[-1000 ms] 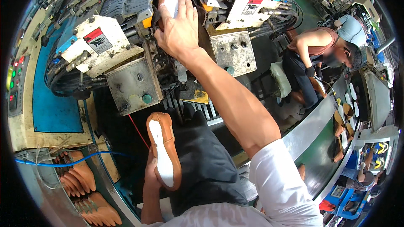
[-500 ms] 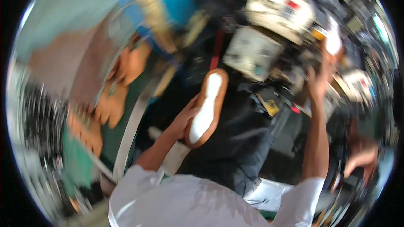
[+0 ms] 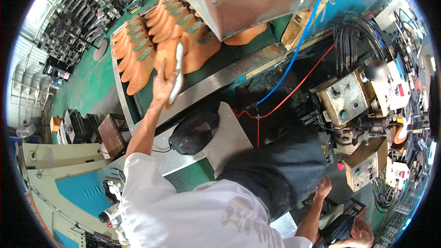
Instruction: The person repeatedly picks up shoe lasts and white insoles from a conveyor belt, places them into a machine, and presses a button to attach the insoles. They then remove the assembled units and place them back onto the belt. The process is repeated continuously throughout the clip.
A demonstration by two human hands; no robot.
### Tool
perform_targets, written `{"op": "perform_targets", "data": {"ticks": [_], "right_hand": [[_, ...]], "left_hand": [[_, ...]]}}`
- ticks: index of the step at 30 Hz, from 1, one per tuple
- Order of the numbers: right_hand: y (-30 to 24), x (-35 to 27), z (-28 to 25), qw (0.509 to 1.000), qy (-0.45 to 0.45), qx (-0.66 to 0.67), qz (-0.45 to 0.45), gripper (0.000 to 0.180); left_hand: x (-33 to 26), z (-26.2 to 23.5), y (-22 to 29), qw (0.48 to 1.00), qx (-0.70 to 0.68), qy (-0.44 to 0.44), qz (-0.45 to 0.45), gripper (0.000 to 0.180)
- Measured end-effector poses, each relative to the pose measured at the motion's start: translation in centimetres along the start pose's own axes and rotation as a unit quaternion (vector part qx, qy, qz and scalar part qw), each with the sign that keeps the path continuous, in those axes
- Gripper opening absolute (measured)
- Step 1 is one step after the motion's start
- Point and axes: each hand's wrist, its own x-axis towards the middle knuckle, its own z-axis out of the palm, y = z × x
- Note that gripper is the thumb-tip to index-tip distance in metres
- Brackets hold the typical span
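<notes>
My left hand [image 3: 163, 86] is closed around an orange shoe last [image 3: 166, 55] with a white insole [image 3: 176, 73] along its underside. It is tilted, the white side facing right, above a dark green belt with a metal rim [image 3: 206, 85]. Several orange shoe lasts [image 3: 140, 66] with grey-green tops stand in rows around it; whether the held one touches them I cannot tell. Low on the right, beside my dark-trousered leg, my right hand [image 3: 324, 187] has loosely bent fingers, slightly apart, with nothing visible in them.
A brownish metal hood [image 3: 257, 4] overhangs the belt. Blue [image 3: 298, 50] and red [image 3: 294, 96] hoses cross behind my legs. Control boxes [image 3: 344, 98] and a white-soled last [image 3: 401, 134] are at right. A dark bag [image 3: 195, 131] lies nearby. Another person's arm [image 3: 363, 239] shows at lower right.
The view has swung left. My left hand has carried the shoe last from above my lap to the rows on the belt. My right hand has come down from the machine to beside my leg.
</notes>
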Motion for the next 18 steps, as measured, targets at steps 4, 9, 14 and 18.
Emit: {"op": "perform_targets", "data": {"ticks": [4,9,14,18], "right_hand": [[-0.9,1.7,-1.5,0.999,-0.012,0.042,-0.004,0.038],[-4.4,1.8,-0.1,0.997,-0.064,-0.02,-0.042,0.041],[-8.1,-4.1,3.0,0.989,-0.076,-0.123,-0.035,0.046],[-9.8,-11.1,-2.3,0.996,0.041,-0.085,0.003,0.045]], "left_hand": [[-1.5,-3.2,-12.4,0.928,0.365,0.03,0.06,0.085],[-0.3,-6.8,-21.5,0.804,0.558,-0.052,0.2,0.081],[7.5,-8.6,-21.4,0.763,0.587,-0.187,0.195,0.065],[13.2,3.6,-12.5,0.726,0.528,-0.259,0.356,0.054]]}}
